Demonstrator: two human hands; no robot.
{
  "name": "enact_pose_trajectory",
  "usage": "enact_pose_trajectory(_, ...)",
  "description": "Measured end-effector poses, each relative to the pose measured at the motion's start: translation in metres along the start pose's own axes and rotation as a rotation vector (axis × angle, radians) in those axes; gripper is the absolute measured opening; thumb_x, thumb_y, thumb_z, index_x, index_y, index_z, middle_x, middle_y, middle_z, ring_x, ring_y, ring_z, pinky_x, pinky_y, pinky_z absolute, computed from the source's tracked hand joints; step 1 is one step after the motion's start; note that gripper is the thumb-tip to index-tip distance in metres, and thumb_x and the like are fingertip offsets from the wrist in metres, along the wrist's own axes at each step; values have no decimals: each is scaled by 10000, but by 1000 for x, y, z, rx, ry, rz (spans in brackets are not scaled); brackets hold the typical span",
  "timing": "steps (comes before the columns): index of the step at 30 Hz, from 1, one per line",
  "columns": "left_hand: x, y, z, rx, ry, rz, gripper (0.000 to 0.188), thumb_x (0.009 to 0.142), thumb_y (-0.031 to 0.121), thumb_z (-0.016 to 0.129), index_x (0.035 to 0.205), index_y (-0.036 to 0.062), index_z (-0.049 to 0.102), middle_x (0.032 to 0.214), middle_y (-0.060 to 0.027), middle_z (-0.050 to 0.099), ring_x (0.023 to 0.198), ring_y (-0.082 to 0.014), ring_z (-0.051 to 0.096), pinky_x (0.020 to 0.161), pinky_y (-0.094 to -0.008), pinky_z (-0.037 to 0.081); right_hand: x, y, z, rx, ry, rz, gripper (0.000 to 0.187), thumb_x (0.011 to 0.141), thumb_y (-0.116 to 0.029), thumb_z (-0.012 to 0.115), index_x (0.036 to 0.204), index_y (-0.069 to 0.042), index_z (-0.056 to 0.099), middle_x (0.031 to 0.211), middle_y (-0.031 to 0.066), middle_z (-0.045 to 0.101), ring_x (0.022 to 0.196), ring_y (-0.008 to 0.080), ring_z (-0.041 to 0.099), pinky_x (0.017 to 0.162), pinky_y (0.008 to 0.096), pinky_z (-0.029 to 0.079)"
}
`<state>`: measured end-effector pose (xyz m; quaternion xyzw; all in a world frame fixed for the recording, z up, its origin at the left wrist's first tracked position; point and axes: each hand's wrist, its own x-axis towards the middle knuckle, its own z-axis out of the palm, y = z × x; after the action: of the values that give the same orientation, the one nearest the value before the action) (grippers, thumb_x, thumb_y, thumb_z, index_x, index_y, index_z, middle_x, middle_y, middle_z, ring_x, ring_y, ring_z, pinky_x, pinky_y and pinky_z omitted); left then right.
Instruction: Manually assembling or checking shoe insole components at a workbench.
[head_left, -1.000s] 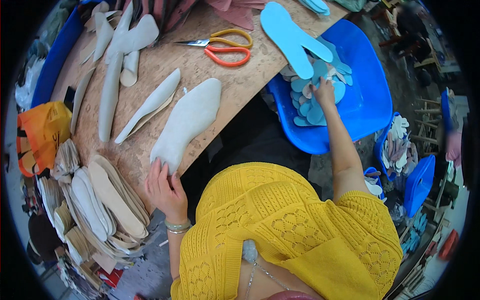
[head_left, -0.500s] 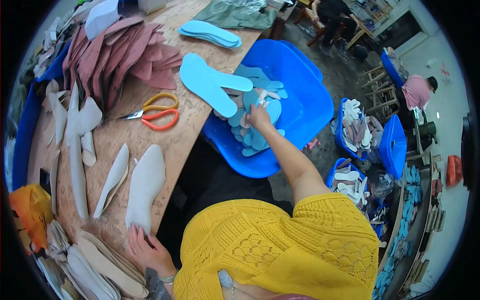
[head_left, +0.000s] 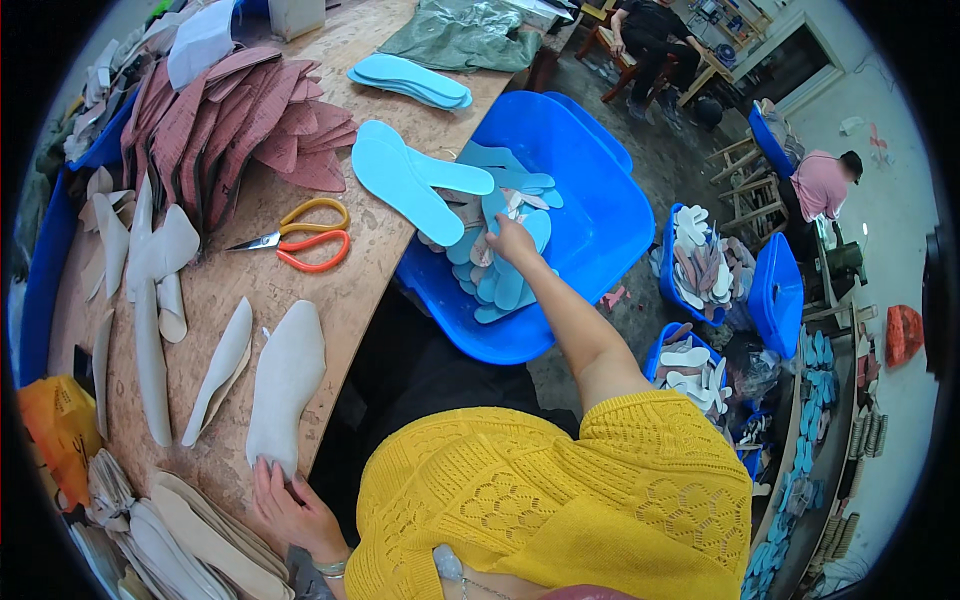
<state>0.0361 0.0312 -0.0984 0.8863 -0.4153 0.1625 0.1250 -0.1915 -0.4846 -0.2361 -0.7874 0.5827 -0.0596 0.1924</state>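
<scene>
At the near edge of the wooden table, my left hand (head_left: pixel 300 515) lies with its fingers flat against the narrow end of an off-white insole (head_left: pixel 286 385). My right arm stretches out over a blue tub (head_left: pixel 605 235), and my right hand (head_left: pixel 512 245) is down among the light-blue insoles (head_left: pixel 512 285) heaped in it. Its fingertips touch the heap, but their grip is partly hidden. Two light-blue insoles (head_left: pixel 405 185) lie crossed at the table edge beside the tub. Scissors (head_left: pixel 318 238) with orange and yellow handles rest left of them.
Dark-red insole pieces (head_left: pixel 225 130) are piled at the far left. A stack of blue insoles (head_left: pixel 412 80) lies near a green plastic bag (head_left: pixel 460 35). Beige insoles (head_left: pixel 215 530) stand at the near left. More filled tubs (head_left: pixel 690 370) are on the floor, right; two people sit farther off.
The view has shifted slightly. My right hand stays in the tub, a little lower against the insole heap; my left hand stays on the off-white insole.
</scene>
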Motion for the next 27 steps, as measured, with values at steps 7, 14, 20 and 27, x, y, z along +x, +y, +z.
enact_pose_trajectory(7,-1,0,0,-15,8,1,290,1019,241,459,1189,40,581,1327,-134,573,1227,-315,530,1036,-447,392,-1,1,-6,103,56,35,597,782,-309,634,1308,-40,545,1146,238,646,1060,371,628,906,448,498)
enact_pose_trajectory(14,1,1,-1,-24,-1,8,291,1017,231,461,1191,31,581,1326,-140,573,1224,-324,530,1037,-449,396,0,6,-8,144,102,52,539,792,-324,638,1276,-94,576,1108,238,660,1022,385,641,887,440,509)
enact_pose_trajectory(20,-1,-1,-1,-23,0,4,287,1011,220,471,1191,26,583,1323,-141,574,1225,-325,530,1035,-451,396,2,4,-19,167,169,53,528,799,-321,636,1270,-90,581,1133,223,657,1031,377,641,896,432,505)
enact_pose_trajectory(27,1,3,-6,-67,4,-18,263,977,161,517,1179,5,580,1301,-165,583,1206,-337,542,1026,-452,394,11,-19,-73,538,615,-243,336,846,-153,623,1161,-38,607,1162,168,617,1024,307,621,844,365,523)
